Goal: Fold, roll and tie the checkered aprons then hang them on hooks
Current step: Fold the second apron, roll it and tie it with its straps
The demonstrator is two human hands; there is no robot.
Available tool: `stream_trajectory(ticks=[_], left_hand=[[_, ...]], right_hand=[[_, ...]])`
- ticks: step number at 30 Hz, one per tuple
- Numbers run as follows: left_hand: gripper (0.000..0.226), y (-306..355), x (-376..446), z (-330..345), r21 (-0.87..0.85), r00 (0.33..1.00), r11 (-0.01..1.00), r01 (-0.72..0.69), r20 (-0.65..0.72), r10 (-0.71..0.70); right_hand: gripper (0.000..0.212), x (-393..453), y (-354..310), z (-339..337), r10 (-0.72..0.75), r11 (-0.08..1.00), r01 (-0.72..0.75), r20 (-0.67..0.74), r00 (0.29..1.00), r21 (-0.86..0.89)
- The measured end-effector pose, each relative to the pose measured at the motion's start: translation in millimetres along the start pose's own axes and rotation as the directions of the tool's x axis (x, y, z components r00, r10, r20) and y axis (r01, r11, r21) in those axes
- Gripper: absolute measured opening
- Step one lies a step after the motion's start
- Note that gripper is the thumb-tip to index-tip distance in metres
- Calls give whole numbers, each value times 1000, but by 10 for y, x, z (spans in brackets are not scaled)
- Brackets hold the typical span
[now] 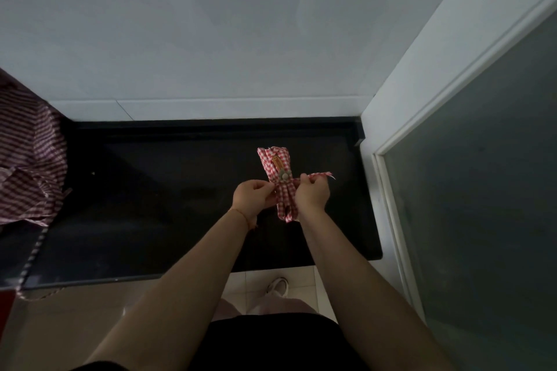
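Red-and-white checked cloth, a rolled apron [279,181], is lying just right of the frame's centre on the black worktop [168,208], its length running up and down the picture, with an orange label and a small pale round fitting showing on its upper half. Both hands are working at its middle. The left hand [251,196] is curling its fingers against the left side of the roll and pinching cloth there; whether that is a tie or the roll itself cannot be told. The right hand [312,192] is gripping a checked tie strap [322,175], whose free end is sticking out to the right above the knuckles. A thin cord bracelet [241,215] is circling the left wrist. At the left edge of the frame a second checkered apron [31,159] is lying heaped and unfolded on the worktop, its long strap [33,253] trailing down over the front edge. A pale wall [211,24] is filling the upper part of the picture, and a white-framed dark glass panel [482,190] is standing along the right side. Near the bottom, a white shoe [278,287] is showing on the tiled floor [241,280].
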State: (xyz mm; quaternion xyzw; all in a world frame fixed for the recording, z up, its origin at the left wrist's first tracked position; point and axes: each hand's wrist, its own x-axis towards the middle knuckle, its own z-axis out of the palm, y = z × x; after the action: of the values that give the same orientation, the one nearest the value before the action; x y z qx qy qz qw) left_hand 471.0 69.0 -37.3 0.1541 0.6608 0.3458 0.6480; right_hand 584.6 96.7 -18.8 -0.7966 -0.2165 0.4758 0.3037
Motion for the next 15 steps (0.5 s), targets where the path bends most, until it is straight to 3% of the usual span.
stream_trajectory(ticks=[3,8,11,15], left_hand=[[15,-13,-1,-38,-9,1000,1000,-20,0,20],[17,147,12,-78,315,996,946,-69,82,45],[25,218,9,-95,472,990,878,-83,137,20],[22,241,3,-116,567,988,812,-139,141,71]], right_hand=[[11,30,9,-30,22,1000,-22,36,999,-7],[3,93,-11,-98,-13,997,19,94,996,-71],[13,87,8,-103,-29,995,43,151,988,-88],[11,73,32,-99,-58,992,80,210,976,-99]])
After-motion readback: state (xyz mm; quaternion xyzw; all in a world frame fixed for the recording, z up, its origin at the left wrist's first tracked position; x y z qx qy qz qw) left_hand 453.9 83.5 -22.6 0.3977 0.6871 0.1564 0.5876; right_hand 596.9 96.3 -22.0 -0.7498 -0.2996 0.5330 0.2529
